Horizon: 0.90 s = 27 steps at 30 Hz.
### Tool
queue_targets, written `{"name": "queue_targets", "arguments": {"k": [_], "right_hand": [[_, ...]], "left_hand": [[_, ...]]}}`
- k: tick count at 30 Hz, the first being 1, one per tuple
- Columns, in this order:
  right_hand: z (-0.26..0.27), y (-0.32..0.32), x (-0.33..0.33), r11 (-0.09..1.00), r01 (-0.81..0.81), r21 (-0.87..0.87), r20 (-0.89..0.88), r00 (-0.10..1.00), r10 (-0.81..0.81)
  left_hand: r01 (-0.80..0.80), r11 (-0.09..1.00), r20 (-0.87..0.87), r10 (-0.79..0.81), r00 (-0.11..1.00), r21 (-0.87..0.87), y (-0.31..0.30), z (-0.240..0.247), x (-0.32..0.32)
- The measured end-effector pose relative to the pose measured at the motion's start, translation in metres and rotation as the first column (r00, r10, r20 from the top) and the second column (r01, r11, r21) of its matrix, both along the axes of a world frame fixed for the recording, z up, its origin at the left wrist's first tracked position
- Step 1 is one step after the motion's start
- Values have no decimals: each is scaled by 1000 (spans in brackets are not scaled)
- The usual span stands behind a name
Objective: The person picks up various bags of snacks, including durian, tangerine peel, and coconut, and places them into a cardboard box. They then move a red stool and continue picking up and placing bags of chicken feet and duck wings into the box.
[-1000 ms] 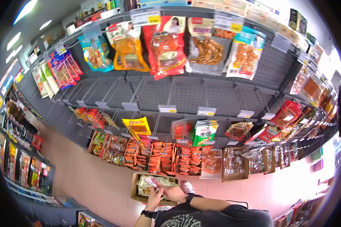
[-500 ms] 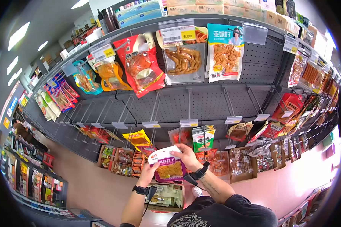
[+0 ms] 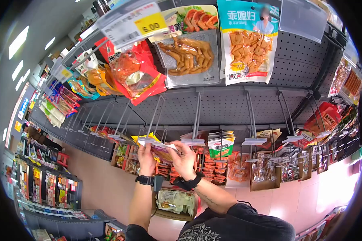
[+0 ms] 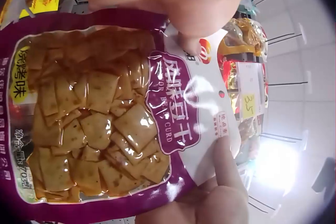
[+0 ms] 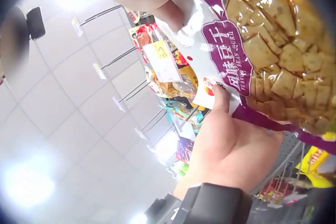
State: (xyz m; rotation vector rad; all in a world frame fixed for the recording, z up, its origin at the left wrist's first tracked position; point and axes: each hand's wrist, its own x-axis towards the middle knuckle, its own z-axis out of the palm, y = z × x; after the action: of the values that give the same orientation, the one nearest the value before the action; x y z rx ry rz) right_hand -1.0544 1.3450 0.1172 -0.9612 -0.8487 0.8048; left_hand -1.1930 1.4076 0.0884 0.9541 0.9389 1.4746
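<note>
Both hands hold a purple-and-white bag of dried bean curd (image 4: 94, 124) by the white band along its top. My left hand (image 3: 147, 160) pinches the upper left corner, thumb on the printed front. At the other top corner my right hand (image 3: 184, 160) grips it, thumb likewise over the front. Brown bean curd pieces show through the bag's clear window. In the head view the bag is tilted and seen foreshortened, close below the price tag holder (image 3: 192, 141) of a shelf hook.
Bare metal hooks (image 3: 197, 116) stick out from the grey perforated shelf back. Snack bags, including a duck-feet pack (image 3: 189, 56), hang above. A green-and-white bag (image 3: 221, 145) hangs right of the hands. Below stands a carton (image 3: 175, 217) of packets; boxes of snacks line the shelf's foot.
The hands were over the floor carton, then raised the bean curd bag in front of the body. Now they have carried it up and forward to the hooks, tilting it; the view has come closer.
</note>
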Motion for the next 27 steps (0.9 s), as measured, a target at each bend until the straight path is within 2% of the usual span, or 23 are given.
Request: {"name": "queue_targets", "arguments": {"k": [6, 9, 12, 13, 17, 19, 20, 22, 23, 24, 26, 27], "right_hand": [[9, 7, 1, 1000, 10, 28, 6, 1000, -11], [7, 18, 1, 997, 35, 62, -151, 988, -25], [13, 23, 11, 998, 44, 36, -74, 996, -42], [12, 25, 13, 996, 74, 54, -31, 997, -72], [4, 34, 14, 990, 54, 129, -77, 996, -44], [-3, 40, 14, 1000, 29, -5, -72, 997, -29], [-3, 43, 16, 1000, 28, -4, -72, 997, -29], [1, 59, 21, 996, 42, -82, -107, 993, -51], [-3, 74, 22, 998, 51, -38, -188, 981, -57], [1, 87, 25, 993, 106, -50, -170, 979, -113], [-1, 115, 34, 972, 232, -50, -35, 972, -233], [-4, 129, 38, 968, 250, 9, -63, 966, -249]], "left_hand": [[81, 992, 9, -82, 997, 97, 10, 22, 0], [-6, 999, -50, 9, 999, 51, 16, 27, 1], [26, 996, -122, -16, 992, 81, 24, 22, -7], [74, 997, -140, -69, 988, 34, 28, 15, -17], [55, 995, -81, -48, 996, 82, 18, 31, -2], [43, 998, -78, -39, 996, 49, 21, 28, -4], [43, 998, -78, -39, 996, 50, 24, 29, -2], [-56, 993, -153, 39, 987, -105, 39, 34, 6], [-53, 990, -195, 27, 980, -131, 41, 45, 14], [31, 1000, -252, -30, 967, 0, 53, 41, 13], [-16, 988, -247, 55, 967, 154, 63, 30, 16], [-132, 981, -345, 175, 922, 145, 63, 14, 9]]}}
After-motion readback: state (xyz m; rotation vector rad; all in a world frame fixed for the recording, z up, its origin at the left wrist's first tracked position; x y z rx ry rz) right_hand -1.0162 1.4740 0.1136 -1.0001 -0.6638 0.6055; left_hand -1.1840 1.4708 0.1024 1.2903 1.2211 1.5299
